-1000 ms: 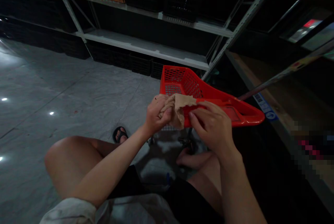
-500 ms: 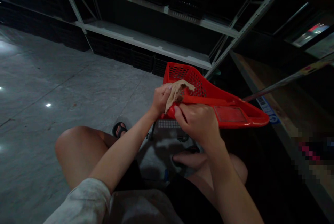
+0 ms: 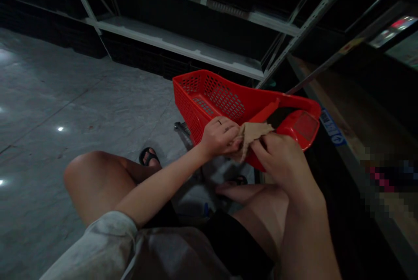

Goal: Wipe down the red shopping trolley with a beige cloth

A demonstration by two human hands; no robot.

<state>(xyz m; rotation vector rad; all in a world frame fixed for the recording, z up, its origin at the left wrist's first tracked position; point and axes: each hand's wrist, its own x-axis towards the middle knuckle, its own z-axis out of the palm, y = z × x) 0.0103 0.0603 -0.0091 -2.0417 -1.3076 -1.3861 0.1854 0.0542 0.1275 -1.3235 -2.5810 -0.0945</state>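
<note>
A tan rag, crumpled and rough-edged, lies between my hands over the near side of a red plastic shopping cart basket. My left hand is closed around the rag's left part, against the basket rim. My right hand is closed at the rag's right edge, with thumb and forefinger on the cloth; its other fingers are hidden from me. Beside that hand is the cart's red end piece with a flat panel. A red crossbar spans the basket just beyond the rag.
A metal shelf rack with dark crates stands beyond the cart. On the right runs a wooden ledge with a blue label. A pole slants over it. My sandalled feet rest on the grey floor.
The cart has turned, and its basket now shows farther left and more fully. Both hands and the rag have moved right and slightly down along the near side.
</note>
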